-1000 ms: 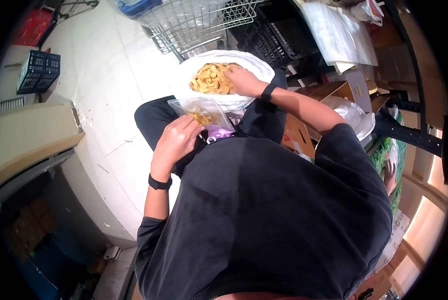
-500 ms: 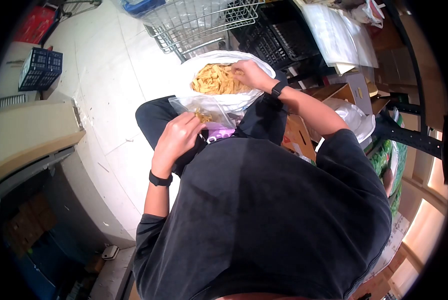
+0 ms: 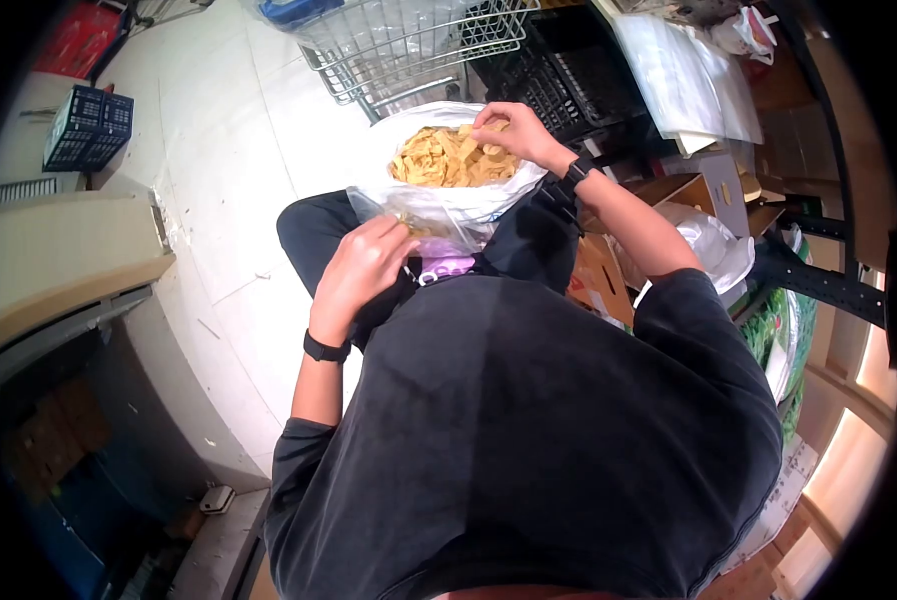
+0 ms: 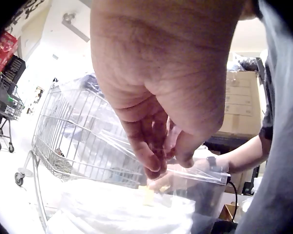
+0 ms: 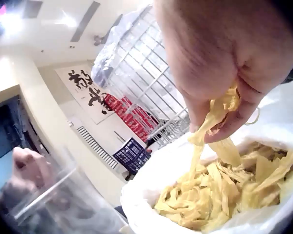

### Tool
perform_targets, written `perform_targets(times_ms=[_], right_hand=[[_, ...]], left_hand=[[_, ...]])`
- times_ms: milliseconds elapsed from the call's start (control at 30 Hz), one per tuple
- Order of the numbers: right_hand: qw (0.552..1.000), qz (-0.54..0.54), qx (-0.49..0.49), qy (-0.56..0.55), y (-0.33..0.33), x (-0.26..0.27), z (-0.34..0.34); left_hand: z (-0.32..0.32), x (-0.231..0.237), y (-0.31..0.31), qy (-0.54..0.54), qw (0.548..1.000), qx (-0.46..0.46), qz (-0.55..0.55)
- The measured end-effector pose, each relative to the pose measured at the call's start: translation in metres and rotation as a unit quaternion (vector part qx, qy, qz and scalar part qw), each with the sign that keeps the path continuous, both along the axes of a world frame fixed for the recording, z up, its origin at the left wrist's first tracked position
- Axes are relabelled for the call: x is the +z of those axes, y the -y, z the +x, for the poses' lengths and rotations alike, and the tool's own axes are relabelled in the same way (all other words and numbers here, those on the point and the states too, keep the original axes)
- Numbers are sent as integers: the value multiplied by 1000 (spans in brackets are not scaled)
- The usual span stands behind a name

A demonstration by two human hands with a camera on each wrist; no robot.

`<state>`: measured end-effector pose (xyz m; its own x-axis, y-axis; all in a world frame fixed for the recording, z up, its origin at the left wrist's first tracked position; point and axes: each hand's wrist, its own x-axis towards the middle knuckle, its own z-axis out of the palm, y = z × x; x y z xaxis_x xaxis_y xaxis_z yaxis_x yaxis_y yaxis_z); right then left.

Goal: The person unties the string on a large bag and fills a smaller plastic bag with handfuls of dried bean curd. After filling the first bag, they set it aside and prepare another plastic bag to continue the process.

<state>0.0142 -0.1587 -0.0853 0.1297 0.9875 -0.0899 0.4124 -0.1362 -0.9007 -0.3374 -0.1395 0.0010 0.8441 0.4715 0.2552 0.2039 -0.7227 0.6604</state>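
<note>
In the head view a white sack (image 3: 374, 147), lined with white plastic, stands open between the knees, full of flat yellow strips (image 3: 431, 160). My right hand (image 3: 521, 134) is over the sack's far right side. Its thumb and fingers pinch a few yellow strips (image 5: 215, 117), which hang down toward the heap in the right wrist view. My left hand (image 3: 362, 265) pinches the top edge of a clear zip bag (image 3: 449, 215) on the near side of the sack. The bag's mouth edge (image 4: 200, 176) crosses just below the fingertips in the left wrist view.
A wire shopping cart (image 3: 409, 45) with plastic in it stands just beyond the sack. Black crates (image 3: 544, 75) are at its right. Cardboard boxes (image 3: 601, 275) and a dark metal shelf frame (image 3: 819, 265) line the right side. A blue crate (image 3: 89, 130) sits at far left.
My right hand has lifted from within the heap of strips and drawn back to the right, now with strips in its fingers. My left hand stays at the clear bag.
</note>
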Motion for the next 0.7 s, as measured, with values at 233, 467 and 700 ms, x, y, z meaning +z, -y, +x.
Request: perform_targets(times_ms=[233, 467, 700], right_hand=[[995, -23, 54, -82, 1, 96, -29], [967, 118, 219, 58, 7, 131, -92], [938, 132, 298, 120, 8, 125, -114]], left_hand=[[7, 2, -8, -9, 1000, -12, 1], [18, 4, -12, -37, 999, -35, 11], [15, 3, -11, -11, 1000, -19, 5]])
